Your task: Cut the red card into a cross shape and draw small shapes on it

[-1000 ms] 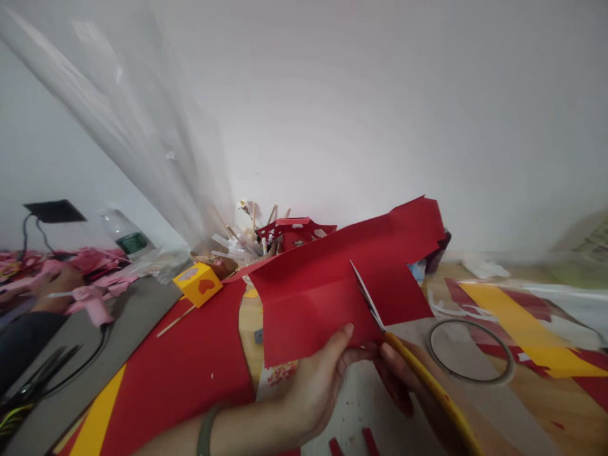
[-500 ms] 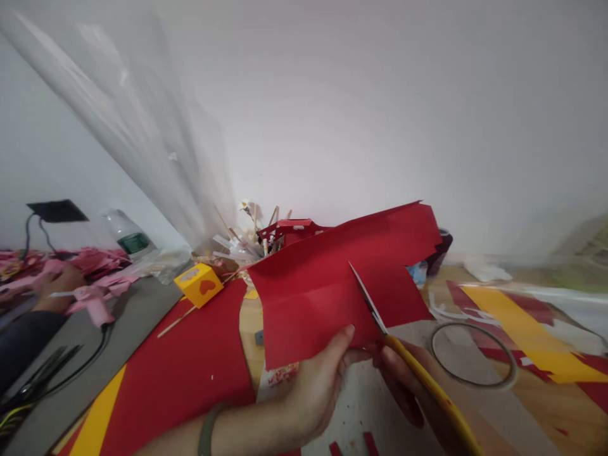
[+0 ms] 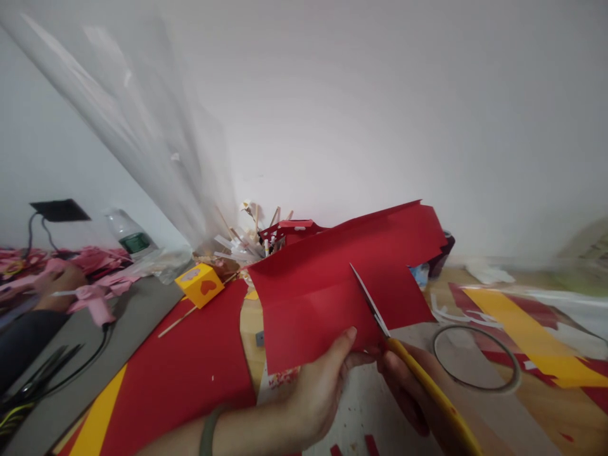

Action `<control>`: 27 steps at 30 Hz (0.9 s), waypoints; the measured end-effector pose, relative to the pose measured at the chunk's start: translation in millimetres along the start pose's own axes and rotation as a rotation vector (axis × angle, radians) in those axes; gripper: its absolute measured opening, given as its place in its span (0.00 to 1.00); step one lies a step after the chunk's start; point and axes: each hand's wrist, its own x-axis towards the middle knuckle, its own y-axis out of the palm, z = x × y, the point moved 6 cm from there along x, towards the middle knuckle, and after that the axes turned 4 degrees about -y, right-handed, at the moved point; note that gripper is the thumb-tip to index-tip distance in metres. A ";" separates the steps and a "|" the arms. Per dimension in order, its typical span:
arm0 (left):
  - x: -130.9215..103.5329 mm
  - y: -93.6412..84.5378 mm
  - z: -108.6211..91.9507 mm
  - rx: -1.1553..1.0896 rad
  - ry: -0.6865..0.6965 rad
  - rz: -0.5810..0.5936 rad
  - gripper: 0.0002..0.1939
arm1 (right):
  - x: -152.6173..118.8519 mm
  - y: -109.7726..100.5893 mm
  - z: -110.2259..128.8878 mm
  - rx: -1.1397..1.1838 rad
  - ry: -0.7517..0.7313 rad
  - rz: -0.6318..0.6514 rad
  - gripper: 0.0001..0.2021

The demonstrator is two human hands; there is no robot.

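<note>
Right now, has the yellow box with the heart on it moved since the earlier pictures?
No, the yellow box hasn't moved: it's in the same spot by the edge of the grey mat. Only the whole view shifted a little.

Band: the left arm (image 3: 256, 425) wears one band (image 3: 208, 433), and it is a dull, dark green.
Band shape: it is a thin, flat strip that bends round the arm like a ring.
Band top: it looks smooth and plain, all one colour.
Band place: it sits a little way up from the left hand (image 3: 316, 387), near the bottom of the picture.
Left arm: bare on both sides of the band.
Left hand: bare, with a slim thumb (image 3: 341, 347) and a short nail.
Right hand (image 3: 412, 375): bare fingers, partly hidden, dim and a bit blurry.
</note>
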 end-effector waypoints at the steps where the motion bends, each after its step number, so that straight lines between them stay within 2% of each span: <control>1: 0.2 -0.4 -0.4 0.001 0.011 -0.006 0.27 | 0.4 -0.2 -0.1 -0.002 -0.003 -0.005 0.37; 7: 0.3 -2.9 0.7 -0.026 0.027 -0.025 0.27 | 6.9 1.9 -9.1 -0.013 -0.019 0.096 0.36; 19: 1.3 -4.0 2.0 -0.078 0.055 0.007 0.25 | 4.9 -0.9 -4.1 0.008 -0.037 0.013 0.34; 27: 4.2 -8.5 5.7 0.046 0.070 0.081 0.25 | 6.3 2.3 -8.0 0.054 0.012 0.023 0.35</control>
